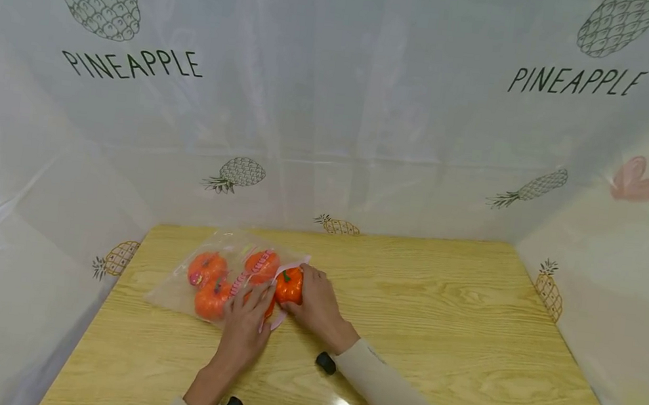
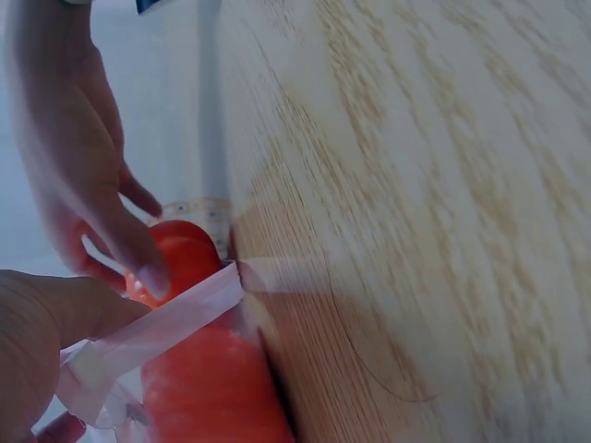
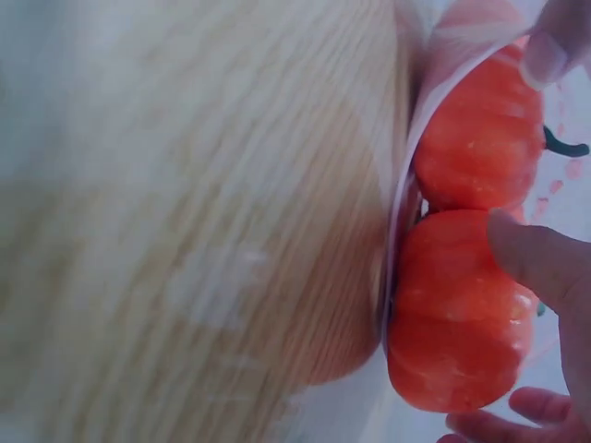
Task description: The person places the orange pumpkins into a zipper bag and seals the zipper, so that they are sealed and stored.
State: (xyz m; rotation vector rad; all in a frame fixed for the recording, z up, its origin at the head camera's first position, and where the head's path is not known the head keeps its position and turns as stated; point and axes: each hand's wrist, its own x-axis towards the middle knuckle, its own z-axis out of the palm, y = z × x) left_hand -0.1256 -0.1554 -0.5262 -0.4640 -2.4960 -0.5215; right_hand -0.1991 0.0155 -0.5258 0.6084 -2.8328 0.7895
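A glossy orange pumpkin (image 1: 289, 286) with a green stem is sitting at the pink-edged mouth of a clear bag (image 1: 176, 292), the right hand (image 1: 320, 304) gripping it between thumb and fingers. The left hand (image 1: 246, 323) is holding the bag's mouth, and more orange pumpkins (image 1: 210, 301) are lying inside, toward the rear left corner of the wooden table (image 1: 437, 320).

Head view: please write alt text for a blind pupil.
A person's right hand grips a shiny orange-red pumpkin-shaped object at the mouth of a clear plastic bag containing similar ones. The left hand holds the bag's opening. Pale pineapple-print sheeting surrounds the yellow wood-grain table.
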